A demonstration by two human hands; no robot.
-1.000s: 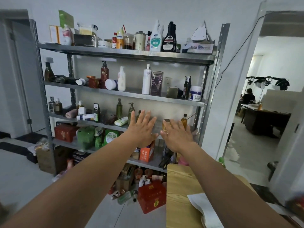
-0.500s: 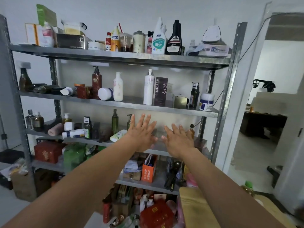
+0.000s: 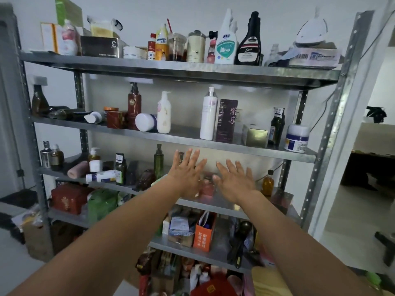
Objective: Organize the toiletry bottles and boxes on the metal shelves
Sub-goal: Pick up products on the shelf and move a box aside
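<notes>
1. The person's left grip [image 3: 185, 175] is open, with straight, spread fingers, and holds nothing.
2. The right grip [image 3: 235, 181] is open too, just beside it.
3. Both are in front of the tall grey metal shelves [image 3: 192, 70], where bottles and boxes stand.
4. A small pink jar [image 3: 207, 186] shows between them.

Soft, even light fills the room, brightest through the doorway [image 3: 376, 86] at right, which is washed out. The metal shelves [image 3: 192, 70] carry a dull sheen, with pale glare on the back panel [image 3: 188, 103] and soft shadow beneath each level. The wide lens bows the right upright [image 3: 333, 116]. Bottom edge and left side are blurred.
</notes>
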